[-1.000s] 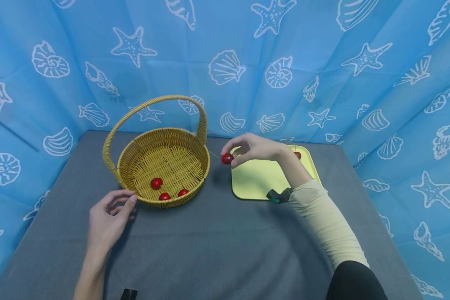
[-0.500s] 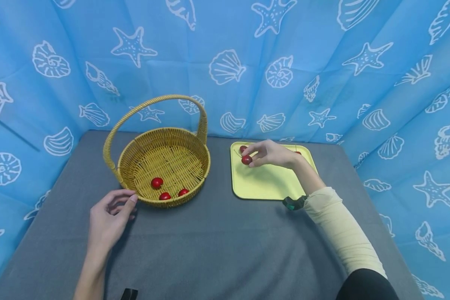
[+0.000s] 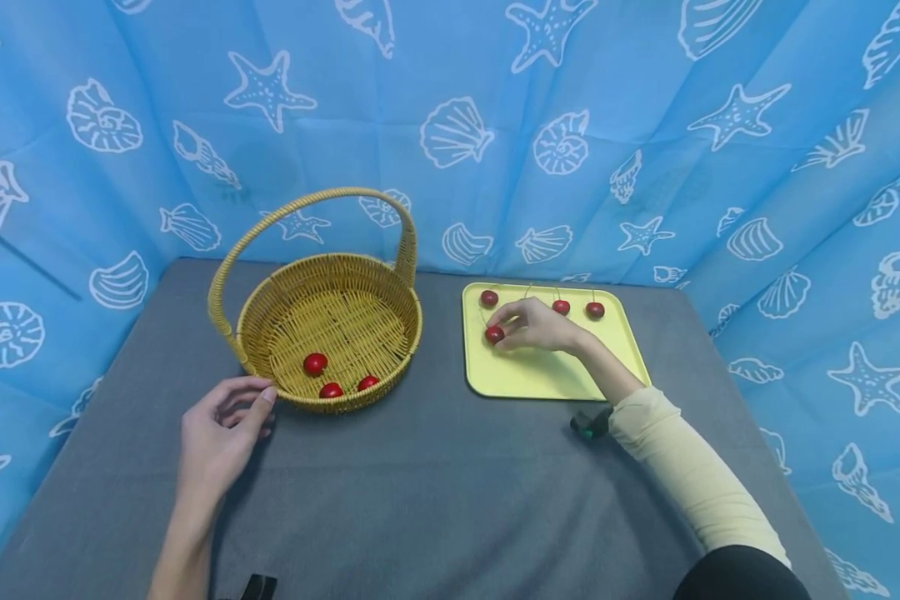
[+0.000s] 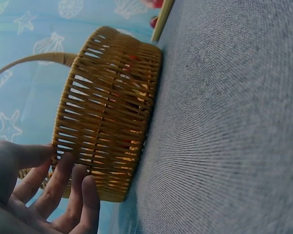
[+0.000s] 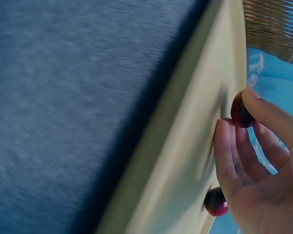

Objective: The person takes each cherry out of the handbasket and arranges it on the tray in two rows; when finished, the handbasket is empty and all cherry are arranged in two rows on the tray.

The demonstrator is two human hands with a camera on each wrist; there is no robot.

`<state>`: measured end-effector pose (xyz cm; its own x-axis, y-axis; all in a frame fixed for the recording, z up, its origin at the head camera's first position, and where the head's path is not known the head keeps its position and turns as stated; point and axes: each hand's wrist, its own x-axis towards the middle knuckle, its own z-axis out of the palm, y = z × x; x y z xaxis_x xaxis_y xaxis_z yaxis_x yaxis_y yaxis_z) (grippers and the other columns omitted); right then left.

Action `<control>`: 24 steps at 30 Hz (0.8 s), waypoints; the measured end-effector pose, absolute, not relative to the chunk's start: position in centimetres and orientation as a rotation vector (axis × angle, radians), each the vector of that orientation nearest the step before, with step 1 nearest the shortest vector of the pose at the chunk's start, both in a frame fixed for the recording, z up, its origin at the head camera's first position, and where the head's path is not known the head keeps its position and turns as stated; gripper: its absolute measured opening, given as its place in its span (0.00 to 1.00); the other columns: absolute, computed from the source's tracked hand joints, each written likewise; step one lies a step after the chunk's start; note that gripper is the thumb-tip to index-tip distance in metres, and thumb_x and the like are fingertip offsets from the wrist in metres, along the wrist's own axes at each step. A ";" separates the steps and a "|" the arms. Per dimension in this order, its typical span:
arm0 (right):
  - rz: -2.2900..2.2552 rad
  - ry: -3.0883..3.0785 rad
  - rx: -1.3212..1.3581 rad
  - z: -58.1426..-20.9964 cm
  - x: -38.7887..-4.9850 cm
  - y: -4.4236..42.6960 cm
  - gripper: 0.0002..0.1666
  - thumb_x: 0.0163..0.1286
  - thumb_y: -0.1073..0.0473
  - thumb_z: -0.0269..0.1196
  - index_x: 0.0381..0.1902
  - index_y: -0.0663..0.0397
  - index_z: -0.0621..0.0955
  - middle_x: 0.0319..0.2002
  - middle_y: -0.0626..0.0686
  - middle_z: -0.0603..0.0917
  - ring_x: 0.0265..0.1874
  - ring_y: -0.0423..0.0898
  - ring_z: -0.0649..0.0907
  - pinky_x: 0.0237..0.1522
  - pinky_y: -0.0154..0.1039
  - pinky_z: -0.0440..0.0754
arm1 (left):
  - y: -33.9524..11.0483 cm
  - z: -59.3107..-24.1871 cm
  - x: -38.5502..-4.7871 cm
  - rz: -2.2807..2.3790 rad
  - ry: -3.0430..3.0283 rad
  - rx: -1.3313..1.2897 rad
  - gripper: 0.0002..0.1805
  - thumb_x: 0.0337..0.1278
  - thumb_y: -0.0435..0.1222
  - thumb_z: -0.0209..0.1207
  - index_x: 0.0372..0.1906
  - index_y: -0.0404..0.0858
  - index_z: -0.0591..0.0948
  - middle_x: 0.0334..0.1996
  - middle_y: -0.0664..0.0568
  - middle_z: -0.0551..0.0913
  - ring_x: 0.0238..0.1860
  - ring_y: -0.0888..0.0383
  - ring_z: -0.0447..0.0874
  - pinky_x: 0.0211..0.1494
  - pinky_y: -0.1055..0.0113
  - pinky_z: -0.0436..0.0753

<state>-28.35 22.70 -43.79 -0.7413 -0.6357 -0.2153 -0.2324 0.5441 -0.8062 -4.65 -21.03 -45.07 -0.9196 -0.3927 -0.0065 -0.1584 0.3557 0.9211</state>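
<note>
In the head view my left hand point(image 3: 221, 429) pinches the front-left rim of the wicker basket point(image 3: 277, 329); the left wrist view shows the thumb and fingers at the rim of the basket point(image 4: 105, 112). Several red cherries, one of them a cherry point(image 3: 315, 364), lie in the basket. Over the left part of the yellow tray point(image 3: 525, 385), my right hand point(image 3: 536, 325) holds a cherry point(image 3: 494, 334) between thumb and fingers. The right wrist view shows this cherry point(image 5: 241, 111) at the tips of the right hand point(image 5: 263, 170).
Along the tray's back edge lie a cherry point(image 3: 489, 298) at the left, a cherry point(image 3: 561, 307) and a cherry point(image 3: 595, 310) farther right. A blue curtain point(image 3: 382, 108) with shell prints hangs behind the grey-covered table point(image 3: 420, 500).
My right hand has carried its cherry rightward from beside the basket to over the tray, then slightly lower. The back cherries have come into fuller view. The left hand has stayed at the rim.
</note>
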 end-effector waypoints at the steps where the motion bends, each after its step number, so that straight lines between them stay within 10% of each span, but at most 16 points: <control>1: -1.085 2.308 -0.716 -44.0 -28.3 22.7 0.21 0.65 0.69 0.78 0.56 0.64 0.86 0.55 0.65 0.91 0.57 0.62 0.91 0.55 0.35 0.91 | -21.0 -45.0 -4.7 -1.590 -2.403 0.499 0.16 0.77 0.45 0.67 0.59 0.42 0.85 0.39 0.64 0.90 0.36 0.65 0.91 0.38 0.73 0.92; 10: -1.032 2.355 -0.769 -44.1 -27.8 22.1 0.21 0.64 0.66 0.80 0.53 0.64 0.86 0.51 0.63 0.91 0.54 0.59 0.91 0.63 0.57 0.90 | -20.8 -44.9 -4.6 -1.553 -2.426 0.488 0.15 0.78 0.44 0.65 0.59 0.41 0.85 0.44 0.55 0.91 0.36 0.64 0.91 0.38 0.74 0.91; 24: -1.065 2.365 -0.821 -41.7 -27.9 22.4 0.24 0.66 0.66 0.78 0.57 0.67 0.84 0.54 0.66 0.87 0.53 0.61 0.89 0.55 0.40 0.91 | -20.8 -44.9 -4.6 -1.543 -2.431 0.475 0.15 0.79 0.44 0.65 0.59 0.40 0.85 0.45 0.52 0.91 0.37 0.64 0.91 0.38 0.74 0.92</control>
<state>-27.89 22.42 -41.74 -0.7387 -0.6616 -0.1293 -0.3416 0.5327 -0.7743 -4.58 -20.83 -44.86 -0.9228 -0.3849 0.0148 -0.1504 0.3954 0.9061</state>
